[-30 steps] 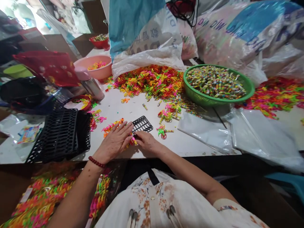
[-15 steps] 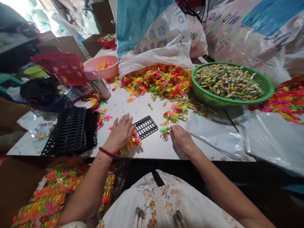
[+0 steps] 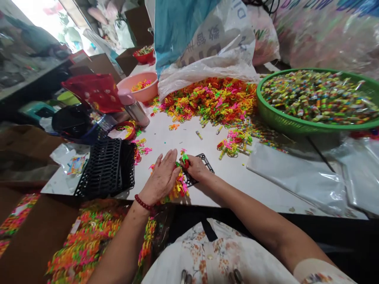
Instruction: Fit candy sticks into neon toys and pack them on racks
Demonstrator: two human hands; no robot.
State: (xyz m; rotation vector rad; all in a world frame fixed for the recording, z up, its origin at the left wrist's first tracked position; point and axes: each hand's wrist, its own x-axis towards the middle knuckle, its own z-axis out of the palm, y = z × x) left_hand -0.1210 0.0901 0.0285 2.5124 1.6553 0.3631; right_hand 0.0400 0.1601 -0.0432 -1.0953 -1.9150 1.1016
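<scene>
My left hand, a red bead bracelet at its wrist, lies flat with fingers stretched over a row of small colourful plastic toys. The toys stick out beneath its thumb side and palm. Closed fingers of my right hand pinch a few small green, pink and red plastic toys, close to the left fingertips. Under the right hand is a black plastic grid rack, partly hidden by it. Beyond my right hand is a small loose heap of toys on the white table.
Stacked black racks lie at the left, beside a pink-lidded flask. A large toy heap spills from a sack at the back. Right are a green basket of small wrapped tubes and clear plastic bags.
My right hand has moved left with its toys, from beside the small heap to over the black rack near my left hand. The left hand stays on its row; the view has shifted.
</scene>
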